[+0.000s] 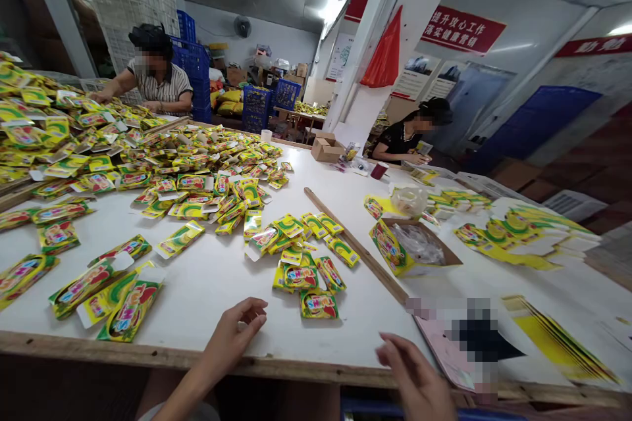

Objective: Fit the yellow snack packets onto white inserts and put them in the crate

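My left hand (241,325) hovers over the front edge of the white table, its fingers loosely curled, with a gap to the thumb and nothing in it. The nearest thing to it is a small yellow-green candy box (319,304), lying in front of a loose pile of such boxes (291,233). My right hand (419,378) is at the front edge, slightly blurred, its fingers apart and holding nothing I can see. Beside it lies a pink booklet or sheet (447,355), partly blurred out. Several larger boxes (131,306) lie to the left of my left hand.
A large heap of boxes (59,125) covers the table's left and back. A wooden strip (355,247) divides the tabletop. Right of it stand an open carton with plastic bags (419,247) and flat box blanks (528,233). Two people (160,82) (402,141) work across the table.
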Available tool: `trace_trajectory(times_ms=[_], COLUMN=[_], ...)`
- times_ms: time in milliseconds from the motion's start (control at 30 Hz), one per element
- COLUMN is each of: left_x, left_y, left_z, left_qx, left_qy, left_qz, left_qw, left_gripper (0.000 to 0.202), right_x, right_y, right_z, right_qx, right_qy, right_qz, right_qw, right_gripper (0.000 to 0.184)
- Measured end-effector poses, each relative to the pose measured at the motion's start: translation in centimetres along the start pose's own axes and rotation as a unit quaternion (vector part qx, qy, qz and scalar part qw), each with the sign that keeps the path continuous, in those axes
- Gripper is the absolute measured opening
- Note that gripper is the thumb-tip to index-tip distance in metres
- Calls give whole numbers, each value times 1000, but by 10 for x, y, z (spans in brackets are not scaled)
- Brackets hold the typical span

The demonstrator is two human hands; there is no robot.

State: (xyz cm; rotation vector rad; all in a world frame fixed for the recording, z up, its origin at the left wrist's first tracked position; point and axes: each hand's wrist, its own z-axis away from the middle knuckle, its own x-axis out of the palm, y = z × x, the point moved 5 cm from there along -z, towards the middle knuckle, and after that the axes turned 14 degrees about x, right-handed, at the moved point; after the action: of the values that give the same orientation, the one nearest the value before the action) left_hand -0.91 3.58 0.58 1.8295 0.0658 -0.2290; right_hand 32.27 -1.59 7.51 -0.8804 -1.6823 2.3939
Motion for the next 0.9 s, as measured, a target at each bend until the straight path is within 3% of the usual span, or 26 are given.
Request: trace_trajectory(times_ms=[133, 200, 267, 367, 533, 700, 800, 900], left_x=[-8, -13, -15, -14, -7, -3, -11, -20], left_y=[5, 8, 9, 9, 8, 7, 7, 8], left_z=[9, 14, 18, 20, 17, 17, 18, 19], left_qx=[1, 7, 11, 23, 80, 90, 95, 104], left_qy=[16, 25, 26, 18, 14, -12, 53, 127], left_qz=[-20, -31, -42, -58, -82, -106, -120, -123], left_qw=[1000, 999, 999, 998, 993, 990, 987, 979], left_gripper=[30, 30, 30, 29, 23, 22, 30, 42], right_x=[106, 142, 163, 175, 186, 200, 196, 185], right_y=[-17, -18, -16, -8, 3, -6, -23, -44], right_z=[-20, -34, -46, -52, -40, -25, -14, 1], right_qx=[31, 64, 90, 100, 95, 51, 1, -112], right_qy=[-119, -135, -140, -151, -177, -205, -229, -235], right_qz=[-109, -121, -108, -87, -51, -38, -38, 5], right_qw=[986, 981, 980, 980, 978, 977, 973, 965], right_gripper=[63, 64, 57, 44, 36, 32, 25, 11])
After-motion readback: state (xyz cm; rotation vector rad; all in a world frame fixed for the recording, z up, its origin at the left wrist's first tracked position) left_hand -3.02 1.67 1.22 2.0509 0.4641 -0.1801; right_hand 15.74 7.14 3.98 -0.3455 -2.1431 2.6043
